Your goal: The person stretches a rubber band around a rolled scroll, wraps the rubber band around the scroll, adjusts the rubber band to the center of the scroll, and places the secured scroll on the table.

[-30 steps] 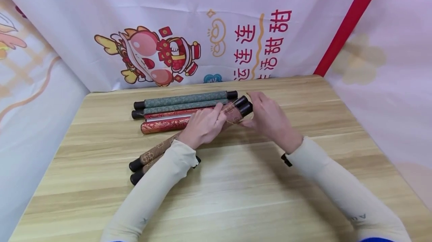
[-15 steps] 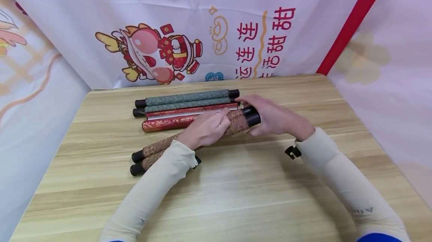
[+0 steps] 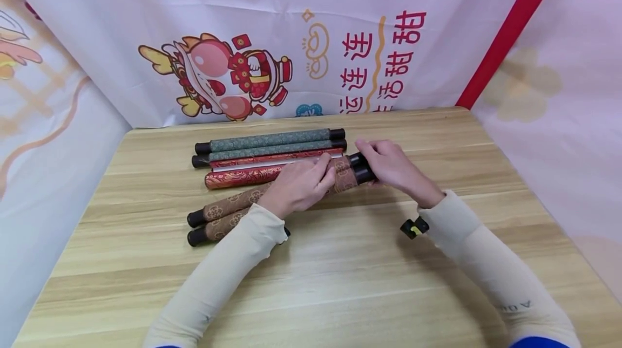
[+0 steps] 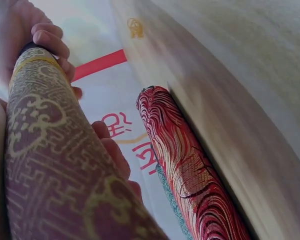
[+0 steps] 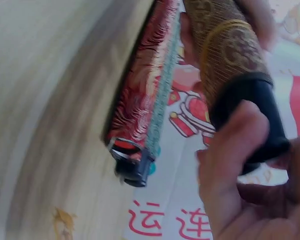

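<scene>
A brown patterned scroll, wound as two side-by-side rolls with black end knobs, lies slantwise across both hands, its right end tilted up. My left hand grips it right of its middle, fingers curled round the rolls. At the right end, my right hand holds the black knobs between thumb and fingers. A thin yellow band encircles the brown cloth close to those knobs. Behind lies a red-and-gold scroll with a white strip showing between its rolls. Part of it is hidden by my left hand.
A green patterned scroll with black knobs lies along the far side of the red one. Wood-grain table extends to a white printed cloth backdrop at the back and sides.
The yellow band was stretched by my right hand at the scroll's end; now it sits round the cloth and that hand holds the knobs. The scroll's left end has shifted slightly back.
</scene>
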